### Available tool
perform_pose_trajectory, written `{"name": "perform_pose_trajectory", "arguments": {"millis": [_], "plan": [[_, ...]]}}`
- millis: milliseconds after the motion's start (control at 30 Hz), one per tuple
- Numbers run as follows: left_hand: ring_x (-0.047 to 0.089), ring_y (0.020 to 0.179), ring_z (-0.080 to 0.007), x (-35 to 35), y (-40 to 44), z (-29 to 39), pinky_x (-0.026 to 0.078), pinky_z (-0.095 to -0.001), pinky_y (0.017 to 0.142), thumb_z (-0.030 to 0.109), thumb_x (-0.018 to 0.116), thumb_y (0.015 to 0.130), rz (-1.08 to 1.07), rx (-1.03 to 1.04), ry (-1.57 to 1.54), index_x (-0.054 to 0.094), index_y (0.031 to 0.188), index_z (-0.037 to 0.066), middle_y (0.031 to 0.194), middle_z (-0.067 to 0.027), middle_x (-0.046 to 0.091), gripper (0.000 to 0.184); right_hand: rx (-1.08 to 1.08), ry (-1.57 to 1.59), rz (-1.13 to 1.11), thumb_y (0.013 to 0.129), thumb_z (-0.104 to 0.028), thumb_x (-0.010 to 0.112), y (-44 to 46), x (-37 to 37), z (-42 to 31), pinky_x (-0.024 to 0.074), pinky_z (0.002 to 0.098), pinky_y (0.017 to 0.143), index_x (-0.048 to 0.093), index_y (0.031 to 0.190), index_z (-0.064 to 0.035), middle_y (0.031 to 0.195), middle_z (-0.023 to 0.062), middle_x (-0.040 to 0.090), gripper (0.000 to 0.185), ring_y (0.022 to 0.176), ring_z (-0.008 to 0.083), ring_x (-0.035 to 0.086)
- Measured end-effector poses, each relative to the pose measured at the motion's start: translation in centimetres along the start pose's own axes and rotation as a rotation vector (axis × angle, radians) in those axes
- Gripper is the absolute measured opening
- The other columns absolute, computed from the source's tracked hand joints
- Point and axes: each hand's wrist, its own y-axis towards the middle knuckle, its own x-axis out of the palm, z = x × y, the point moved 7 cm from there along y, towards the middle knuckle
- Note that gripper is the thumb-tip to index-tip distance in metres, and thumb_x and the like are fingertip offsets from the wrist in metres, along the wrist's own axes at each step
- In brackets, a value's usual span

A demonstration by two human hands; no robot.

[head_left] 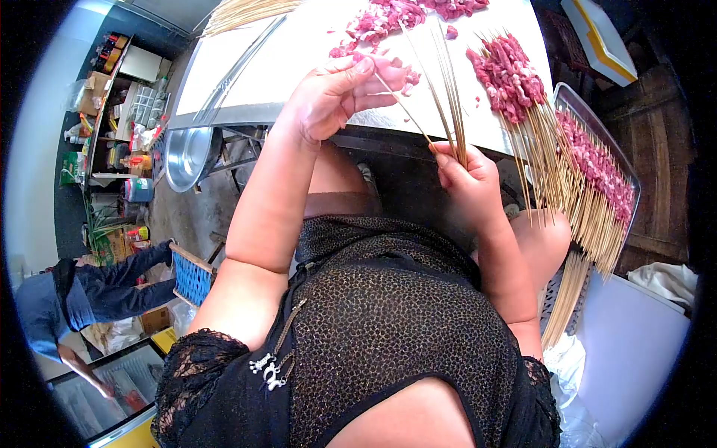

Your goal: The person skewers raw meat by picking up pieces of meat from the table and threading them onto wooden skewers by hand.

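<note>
My left hand (340, 93) is over the near edge of the white work surface, its thumb and forefinger pinched on a small piece of raw meat (358, 57) at the tip of a skewer. The other fingers are spread. My right hand (472, 179) is closed around the lower end of that bamboo skewer (407, 112) and a bundle of several bare skewers (452, 97), which fan upward. Beyond my left hand lies a heap of loose pink meat pieces (385, 21). Right of my right hand, a pile of threaded meat skewers (511, 78) rests with its sticks overhanging the edge.
A metal tray (635, 196) at the right holds more meat skewers (597, 160). Bare sticks (243, 15) and thin metal skewers (243, 67) lie at the table's far left. A metal basin (188, 158) sits below. Another person (75, 299) bends by a glass-topped case at lower left.
</note>
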Motion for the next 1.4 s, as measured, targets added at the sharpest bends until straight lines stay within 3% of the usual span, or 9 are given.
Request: {"name": "perform_pose_trajectory", "arguments": {"millis": [233, 500, 600, 667, 700, 900, 1033, 1100, 1400], "plan": [[0.06, 0.1, -0.0256, 0.6, -0.6, -2.6, 0.049, -0.0391, 0.088, 0.019, 0.047, 0.092, -0.01, -0.047, 0.017, 0.057, 0.105, -0.003, 0.104, -0.0168, 0.062, 0.028, -0.165, -0.215, 0.096, 0.086, -0.007, 0.056, -0.4, 0.4, -1.0, 0.039, 0.0186, 0.051, 0.063, 0.1, -0.0013, 0.065, -0.0027, 0.054, 0.017, 0.055, 0.004, 0.047], [0.061, 0.091, -0.0174, 5.3, -0.4, -5.5, 0.048, -0.0315, 0.085, 0.016, 0.056, 0.088, -0.14, -0.189, 0.06, 0.06, 0.104, -0.001, 0.099, -0.0085, 0.063, 0.024, -0.155, 0.187, 0.118, 0.086, -0.001, 0.054, -0.3, -0.5, -2.0, 0.0343, 0.0186, 0.051, 0.06, 0.103, 0.0005, 0.07, -0.0011, 0.052, 0.018, 0.056, 0.0051, 0.043], [0.059, 0.079, -0.0095, 4.0, 2.3, -2.6, 0.047, -0.0256, 0.075, 0.022, 0.061, 0.085, -0.193, -0.051, 0.632, 0.066, 0.098, 0.005, 0.087, -0.0027, 0.065, 0.022, -0.155, 0.152, 0.14, 0.087, -0.005, 0.054, 0.1, -1.2, -2.4, 0.033, 0.0182, 0.05, 0.059, 0.105, 0.0013, 0.068, -0.0017, 0.051, 0.019, 0.055, 0.0045, 0.043], [0.055, 0.061, -0.0086, 0.9, 4.4, 1.2, 0.047, -0.0265, 0.057, 0.025, 0.064, 0.081, 0.162, -0.034, 1.021, 0.068, 0.095, 0.007, 0.073, -0.0001, 0.063, 0.023, -0.122, 0.138, 0.169, 0.088, -0.007, 0.054, 0.2, -1.7, -2.3, 0.0322, 0.0179, 0.049, 0.059, 0.105, 0.0022, 0.066, -0.0025, 0.05, 0.02, 0.055, 0.0042, 0.043], [0.056, 0.057, -0.0091, -0.7, 5.7, 2.8, 0.046, -0.0275, 0.053, 0.026, 0.064, 0.08, 0.317, 0.179, 1.283, 0.068, 0.09, 0.007, 0.069, -0.0017, 0.063, 0.022, -0.123, 0.139, 0.169, 0.088, -0.007, 0.054, 0.1, -1.8, -2.3, 0.0322, 0.0179, 0.049, 0.059, 0.105, 0.0022, 0.066, -0.0025, 0.05, 0.02, 0.055, 0.0042, 0.043], [0.062, 0.063, -0.0222, -2.8, 8.9, 2.0, 0.049, -0.0353, 0.064, 0.029, 0.064, 0.075, 0.222, 0.105, 1.982, 0.068, 0.079, 0.005, 0.066, -0.0119, 0.064, 0.025, -0.132, 0.139, 0.138, 0.089, -0.006, 0.053, 0.1, -1.7, -2.7, 0.0334, 0.0183, 0.051, 0.059, 0.104, 0.0032, 0.067, -0.0021, 0.049, 0.019, 0.057, 0.0043, 0.043], [0.065, 0.07, -0.0202, -3.9, 7.8, 3.6, 0.051, -0.0331, 0.063, 0.027, 0.062, 0.079, 0.327, 0.158, 1.389, 0.067, 0.082, 0.003, 0.077, -0.0135, 0.066, 0.024, -0.105, 0.137, 0.142, 0.089, -0.005, 0.053, 0.3, -1.8, -2.0, 0.0346, 0.0182, 0.052, 0.059, 0.104, 0.003, 0.069, -0.0027, 0.05, 0.018, 0.057, 0.0045, 0.044], [0.064, 0.068, -0.0184, -4.5, 7.1, 2.5, 0.053, -0.0284, 0.06, 0.021, 0.058, 0.085, 0.278, 0.076, 0.479, 0.065, 0.09, 0.001, 0.083, -0.0123, 0.067, 0.022, -0.102, 0.115, 0.128, 0.089, -0.006, 0.053, 0.4, -1.7, -1.7, 0.0351, 0.0183, 0.052, 0.059, 0.104, 0.0027, 0.07, -0.0028, 0.05, 0.018, 0.057, 0.0044, 0.044], [0.064, 0.09, -0.0264, -0.4, 4.9, 0.0, 0.055, -0.034, 0.077, 0.012, 0.045, 0.092, 0.096, 0.032, -0.123, 0.052, 0.106, -0.008, 0.102, -0.0231, 0.061, 0.026, -0.065, -0.02, 0.148, 0.088, -0.007, 0.054, 0.6, -1.7, -0.9, 0.0373, 0.0189, 0.052, 0.06, 0.103, 0.0019, 0.069, -0.0032, 0.051, 0.019, 0.057, 0.0041, 0.045]]}}
